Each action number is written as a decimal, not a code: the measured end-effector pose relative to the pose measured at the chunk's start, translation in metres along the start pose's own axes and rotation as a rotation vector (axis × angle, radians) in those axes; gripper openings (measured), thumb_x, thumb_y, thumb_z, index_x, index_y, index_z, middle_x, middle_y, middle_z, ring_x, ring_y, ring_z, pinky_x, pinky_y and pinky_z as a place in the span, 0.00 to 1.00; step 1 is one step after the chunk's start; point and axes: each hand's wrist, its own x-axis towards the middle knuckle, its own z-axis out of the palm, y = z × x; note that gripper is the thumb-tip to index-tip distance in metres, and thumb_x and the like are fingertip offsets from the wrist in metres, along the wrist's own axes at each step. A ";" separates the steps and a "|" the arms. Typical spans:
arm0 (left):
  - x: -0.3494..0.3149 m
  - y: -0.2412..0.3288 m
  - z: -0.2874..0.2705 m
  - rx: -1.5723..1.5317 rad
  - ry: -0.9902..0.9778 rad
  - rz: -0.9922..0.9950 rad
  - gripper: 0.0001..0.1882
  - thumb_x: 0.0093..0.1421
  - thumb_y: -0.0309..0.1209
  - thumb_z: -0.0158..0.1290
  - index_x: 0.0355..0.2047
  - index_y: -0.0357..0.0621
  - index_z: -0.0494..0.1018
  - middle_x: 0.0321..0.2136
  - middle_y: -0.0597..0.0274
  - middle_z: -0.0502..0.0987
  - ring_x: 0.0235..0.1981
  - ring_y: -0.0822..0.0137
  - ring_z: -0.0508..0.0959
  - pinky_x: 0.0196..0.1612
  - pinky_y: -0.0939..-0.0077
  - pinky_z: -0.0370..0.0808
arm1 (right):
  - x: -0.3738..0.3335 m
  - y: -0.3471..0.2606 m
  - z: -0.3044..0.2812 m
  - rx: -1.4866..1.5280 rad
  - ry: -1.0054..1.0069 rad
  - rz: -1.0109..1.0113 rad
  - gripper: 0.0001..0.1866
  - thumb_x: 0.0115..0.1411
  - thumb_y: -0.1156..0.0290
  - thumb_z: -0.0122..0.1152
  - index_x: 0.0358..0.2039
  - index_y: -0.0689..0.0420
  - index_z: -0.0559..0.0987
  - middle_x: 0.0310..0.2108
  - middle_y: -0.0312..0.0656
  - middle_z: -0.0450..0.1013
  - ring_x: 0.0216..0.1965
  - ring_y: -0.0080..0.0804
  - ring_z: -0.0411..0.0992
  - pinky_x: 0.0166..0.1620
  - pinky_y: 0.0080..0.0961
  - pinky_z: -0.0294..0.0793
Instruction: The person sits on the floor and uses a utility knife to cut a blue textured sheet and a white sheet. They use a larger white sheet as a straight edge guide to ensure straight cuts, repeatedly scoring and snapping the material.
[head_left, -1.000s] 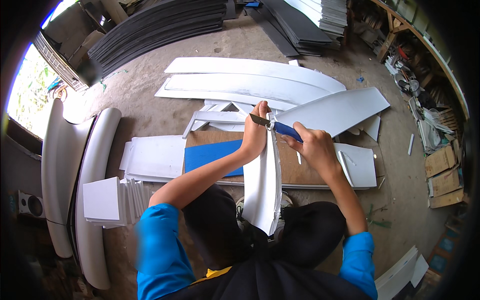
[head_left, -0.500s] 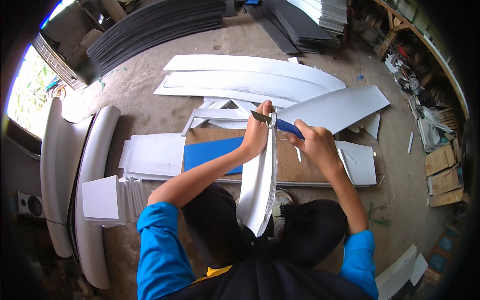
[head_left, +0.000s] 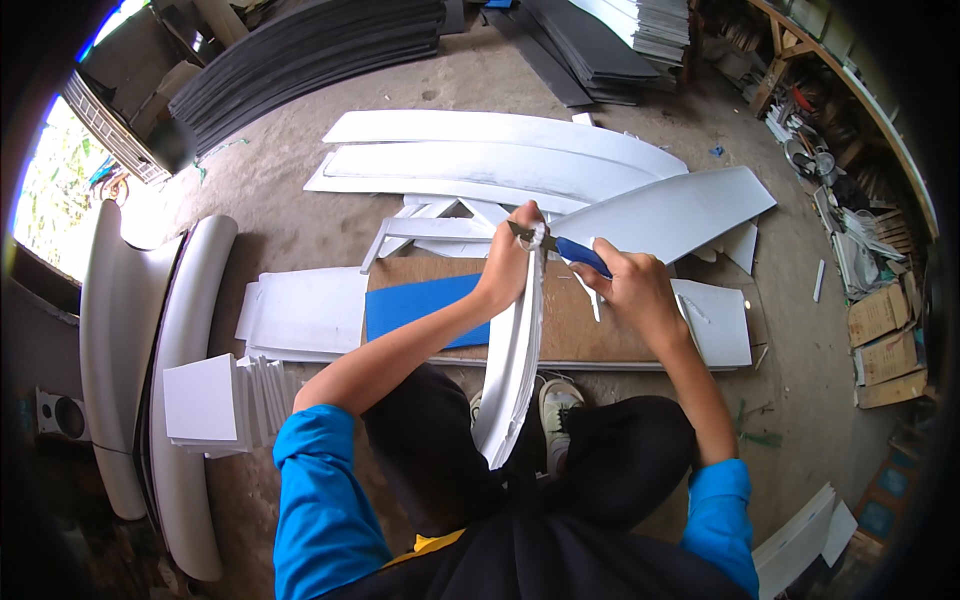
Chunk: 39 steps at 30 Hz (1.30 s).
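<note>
Between my knees stands a stack of long white foam-like strips (head_left: 512, 375), its upper end gripped by my left hand (head_left: 508, 262), with the fingers wrapped round the far side. My right hand (head_left: 636, 290) is closed on the blue handle of a utility knife (head_left: 582, 256). The knife's dark blade lies across the top end of the strips, close to my left fingers. A small white curl sits by the blade. Below my hands lies a brown wooden board (head_left: 590, 345) with a blue sheet (head_left: 420, 312) on its left part.
White sheets (head_left: 480, 165) are spread on the floor ahead. On the left are a small stack of white pieces (head_left: 202, 400) and a large white roll (head_left: 190, 400). Dark sheets (head_left: 310, 70) lie at the back. Cardboard boxes (head_left: 885, 330) and clutter line the right side.
The strips have turned slightly, and their upper end has shifted a little left. The knife has moved slightly left and down with them. Both hands keep their holds.
</note>
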 end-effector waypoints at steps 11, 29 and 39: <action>0.000 0.011 0.001 -0.043 0.002 -0.092 0.22 0.65 0.46 0.31 0.22 0.43 0.60 0.17 0.71 0.57 0.21 0.78 0.56 0.25 0.81 0.59 | -0.005 0.006 -0.004 0.022 -0.001 0.025 0.20 0.57 0.53 0.51 0.23 0.59 0.69 0.08 0.47 0.65 0.14 0.45 0.70 0.17 0.32 0.67; 0.007 -0.010 0.014 0.458 0.127 0.148 0.23 0.65 0.41 0.31 0.23 0.34 0.62 0.15 0.48 0.65 0.18 0.55 0.62 0.28 0.67 0.64 | 0.008 0.020 0.016 1.438 -0.101 0.658 0.17 0.59 0.56 0.51 0.22 0.51 0.60 0.13 0.28 0.54 0.11 0.16 0.55 0.16 0.13 0.54; 0.024 -0.022 0.001 0.729 0.097 0.263 0.11 0.63 0.33 0.38 0.29 0.37 0.61 0.17 0.45 0.68 0.22 0.43 0.67 0.27 0.58 0.63 | 0.013 0.006 0.048 1.161 -0.140 0.513 0.19 0.48 0.70 0.65 0.28 0.52 0.59 0.33 0.37 0.64 0.32 0.20 0.66 0.34 0.17 0.68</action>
